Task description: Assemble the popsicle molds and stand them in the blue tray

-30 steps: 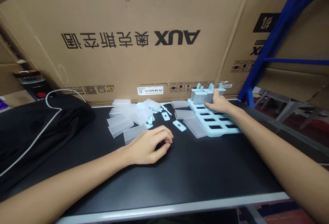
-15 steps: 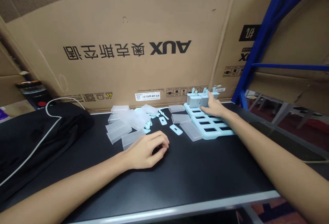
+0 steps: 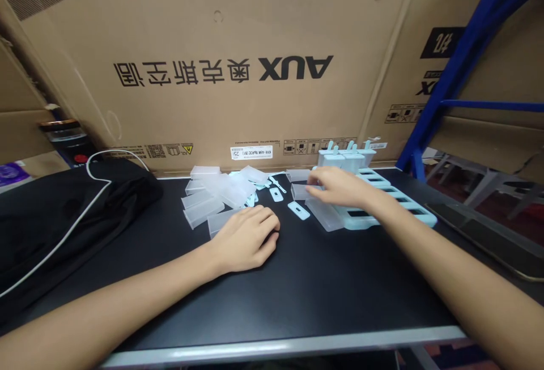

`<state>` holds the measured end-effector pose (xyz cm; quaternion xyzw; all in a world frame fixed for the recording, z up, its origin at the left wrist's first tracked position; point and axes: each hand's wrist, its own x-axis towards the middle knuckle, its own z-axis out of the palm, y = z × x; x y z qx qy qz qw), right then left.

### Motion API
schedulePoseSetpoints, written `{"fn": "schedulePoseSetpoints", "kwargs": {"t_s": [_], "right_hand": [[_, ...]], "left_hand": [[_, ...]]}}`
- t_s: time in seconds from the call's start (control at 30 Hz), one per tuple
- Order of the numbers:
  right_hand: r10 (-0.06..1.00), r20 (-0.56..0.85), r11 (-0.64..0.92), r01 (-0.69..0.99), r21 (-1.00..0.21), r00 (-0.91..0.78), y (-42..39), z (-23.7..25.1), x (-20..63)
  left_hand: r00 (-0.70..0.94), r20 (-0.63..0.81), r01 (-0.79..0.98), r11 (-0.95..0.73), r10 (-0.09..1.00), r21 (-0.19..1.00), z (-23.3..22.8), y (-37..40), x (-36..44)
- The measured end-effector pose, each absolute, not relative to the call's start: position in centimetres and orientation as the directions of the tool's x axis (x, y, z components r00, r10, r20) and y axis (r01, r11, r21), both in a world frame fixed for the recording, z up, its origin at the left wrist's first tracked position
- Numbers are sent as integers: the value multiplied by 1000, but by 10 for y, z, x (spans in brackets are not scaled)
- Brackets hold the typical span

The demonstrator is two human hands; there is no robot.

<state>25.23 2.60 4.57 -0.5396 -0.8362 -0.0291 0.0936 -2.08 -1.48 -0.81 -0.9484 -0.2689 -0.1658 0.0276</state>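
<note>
Pale blue and frosted clear on black

Light blue mould tray (image 3: 403,207); translucent frosted sleeves (image 3: 204,211); black worktop (image 3: 323,279); brown cardboard box (image 3: 221,69) with black lettering.

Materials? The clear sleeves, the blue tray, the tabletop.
Sleeves: look like frosted, translucent plastic; the dark table shows through them dimly. Tray: seems opaque pale-blue moulded plastic, matt, with even rectangular slots. Tabletop: black, smooth, faint sheen, probably laminate or a mat; the pale front edge may be metal or trim. The right hand reaches over the sleeves beside the tray.

The left hand (image 3: 249,238) lies palm down, fingers loosely curled. The right hand (image 3: 338,187) reaches farther out, arm extended, fingers spread.
</note>
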Motion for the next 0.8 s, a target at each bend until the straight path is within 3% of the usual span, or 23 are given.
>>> {"fn": "schedulePoseSetpoints", "kwargs": {"t_s": [0.13,0.27,0.33,0.5,0.67,0.8], "right_hand": [[891,138,434,900,27,-433,26,23,235],[877,259,385,915,123,-404,26,22,234],[873,256,405,909,98,-416,22,27,229],[834,7,552,833,-32,-552,10,30,213],[829,54,559,825,-85,-557,13,24,210],[815,171,578,802,-153,-554,17,29,215]], "left_hand": [[807,304,530,-848,506,6,-8,-15,-20],[809,296,533,-846,508,-4,-8,-16,-20],[807,295,536,-844,511,-4,-8,-16,-21],[811,290,535,-845,508,-16,-8,-16,-21],[809,289,541,-841,511,-26,-7,-17,-20],[808,292,542,-840,511,-30,-8,-17,-20]]}}
